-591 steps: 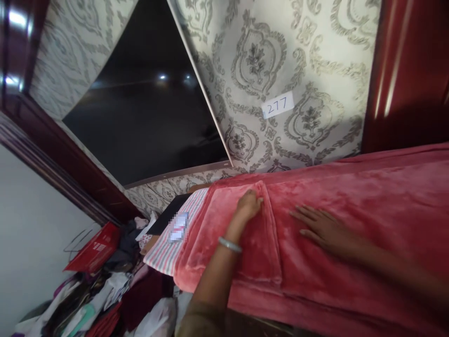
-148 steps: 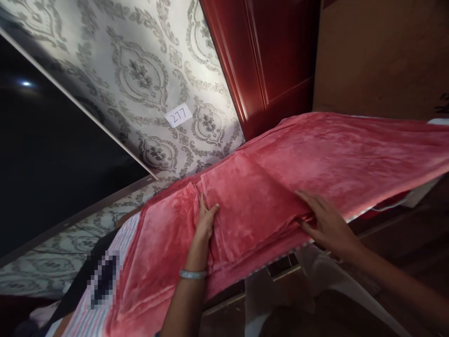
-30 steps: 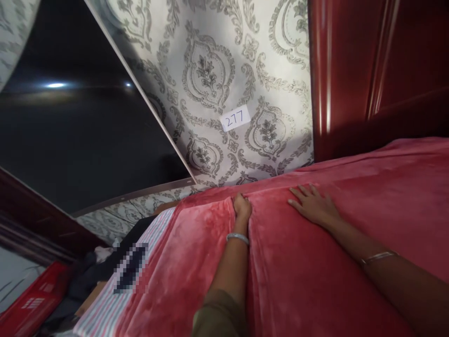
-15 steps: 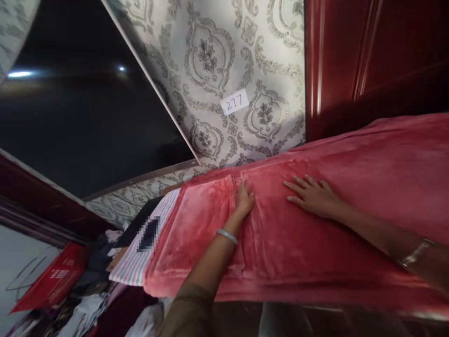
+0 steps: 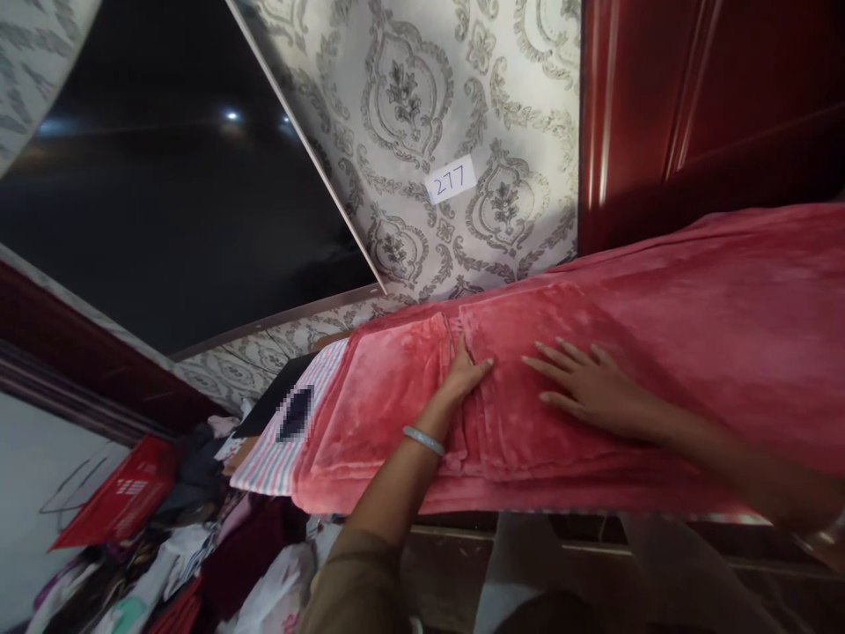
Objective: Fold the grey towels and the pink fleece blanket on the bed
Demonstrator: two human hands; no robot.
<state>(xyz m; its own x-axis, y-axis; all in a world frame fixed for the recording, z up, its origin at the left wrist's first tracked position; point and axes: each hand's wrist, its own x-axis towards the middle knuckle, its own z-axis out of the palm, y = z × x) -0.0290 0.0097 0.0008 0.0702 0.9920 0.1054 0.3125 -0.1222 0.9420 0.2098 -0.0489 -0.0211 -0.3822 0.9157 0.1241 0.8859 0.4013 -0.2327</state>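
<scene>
A plush pinkish-red blanket [image 5: 396, 387] lies partly folded along a long surface, with a thick folded section on the left and another in the middle. At the gap between these sections, my left hand [image 5: 467, 374] touches the fabric, its thumb and fingers apart. My right hand [image 5: 594, 387] rests flat on the middle section, fingers spread. Neither hand grips the cloth. Under the blanket's left end shows a striped cloth [image 5: 264, 467], with a dark pixelated patch [image 5: 295, 414] on it.
A large black screen [image 5: 198, 194] stands behind on the left, beside patterned wallpaper bearing a label reading 277 [image 5: 451, 180]. A dark red panel [image 5: 713, 97] rises at the back right. Clothes and bags [image 5: 277, 586] are piled at lower left near a red bag [image 5: 119, 493].
The view has shifted slightly, showing more floor and my legs. My left thumb has spread away from the fingers. My right hand has moved slightly left across the blanket.
</scene>
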